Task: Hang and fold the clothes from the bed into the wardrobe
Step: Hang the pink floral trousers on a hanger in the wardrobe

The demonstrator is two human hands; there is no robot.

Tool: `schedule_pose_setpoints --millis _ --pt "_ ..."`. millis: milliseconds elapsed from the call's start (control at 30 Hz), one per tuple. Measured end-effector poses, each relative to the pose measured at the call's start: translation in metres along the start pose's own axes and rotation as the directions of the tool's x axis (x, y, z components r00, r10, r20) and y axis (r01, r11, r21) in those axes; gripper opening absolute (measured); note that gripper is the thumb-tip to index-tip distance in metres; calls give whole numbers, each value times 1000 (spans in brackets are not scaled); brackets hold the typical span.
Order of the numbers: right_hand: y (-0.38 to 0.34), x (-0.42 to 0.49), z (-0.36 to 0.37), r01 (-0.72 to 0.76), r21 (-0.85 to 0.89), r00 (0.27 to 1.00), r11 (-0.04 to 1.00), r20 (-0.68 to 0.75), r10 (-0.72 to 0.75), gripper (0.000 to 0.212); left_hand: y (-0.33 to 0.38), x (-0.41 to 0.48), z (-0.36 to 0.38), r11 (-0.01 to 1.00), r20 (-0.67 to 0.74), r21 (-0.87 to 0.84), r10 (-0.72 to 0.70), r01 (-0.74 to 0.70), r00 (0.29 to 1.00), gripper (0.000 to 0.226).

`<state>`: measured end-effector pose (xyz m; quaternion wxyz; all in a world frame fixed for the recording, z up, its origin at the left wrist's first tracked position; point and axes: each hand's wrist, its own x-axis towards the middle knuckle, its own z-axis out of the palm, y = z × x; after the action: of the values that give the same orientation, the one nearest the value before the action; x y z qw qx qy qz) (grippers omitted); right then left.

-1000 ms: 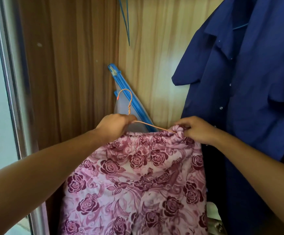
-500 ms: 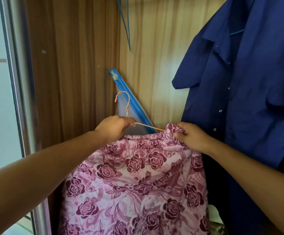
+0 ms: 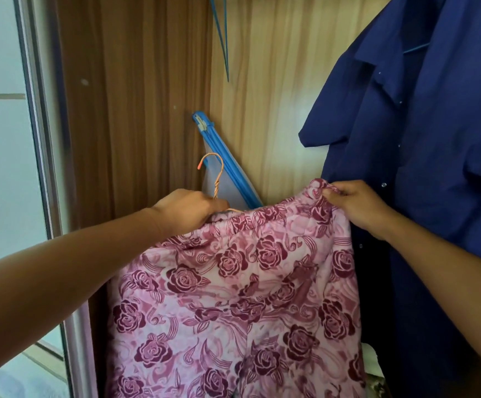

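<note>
Left hand (image 3: 189,212) is clenched round the neck of the orange wire hanger (image 3: 216,179), hook poking up above the knuckles. Right hand (image 3: 357,206) pinches the waistband corner of the pink rose-print trousers (image 3: 248,297), which drape below both hands. They're probably being seated on the hanger. Next, the hook needs lifting to a rail, out of view.

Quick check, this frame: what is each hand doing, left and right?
Left hand: closed round the neck of the thin orange wire hanger.
Right hand: pinching the waistband of the pink rose-print fabric trousers.
</note>
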<state>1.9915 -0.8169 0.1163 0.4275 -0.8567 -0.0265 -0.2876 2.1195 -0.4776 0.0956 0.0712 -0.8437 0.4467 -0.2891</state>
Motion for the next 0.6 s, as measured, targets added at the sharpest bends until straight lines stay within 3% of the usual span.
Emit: schedule_pose_setpoints --millis 100,167,267,400,433,500,600 --pt "4 4 -6 69 -151 993 986 -80 -82 31 5 -6 4 997 111 55 46 -53 993 37" --pt "-4 6 4 146 -261 982 954 -80 -172 30 17 -3 9 1000 73 -10 30 -30 997 35" --pt "-20 6 23 178 -333 984 926 39 -175 35 28 14 2 987 -31 -148 -68 62 997 29" --pt "-27 -13 36 106 -362 957 926 289 4 15 25 29 -11 977 -129 -187 -125 100 984 19" --pt "-25 -19 40 111 -353 943 929 332 14 20 24 30 -12 978 -146 -186 -119 91 982 20" --pt "-15 -26 49 158 -346 953 925 297 -51 33 24 28 -12 979 -166 -186 -108 76 980 22" --pt "2 -27 52 167 -325 981 931 150 -124 25 26 15 -5 950 -217 -313 -75 4 973 22"
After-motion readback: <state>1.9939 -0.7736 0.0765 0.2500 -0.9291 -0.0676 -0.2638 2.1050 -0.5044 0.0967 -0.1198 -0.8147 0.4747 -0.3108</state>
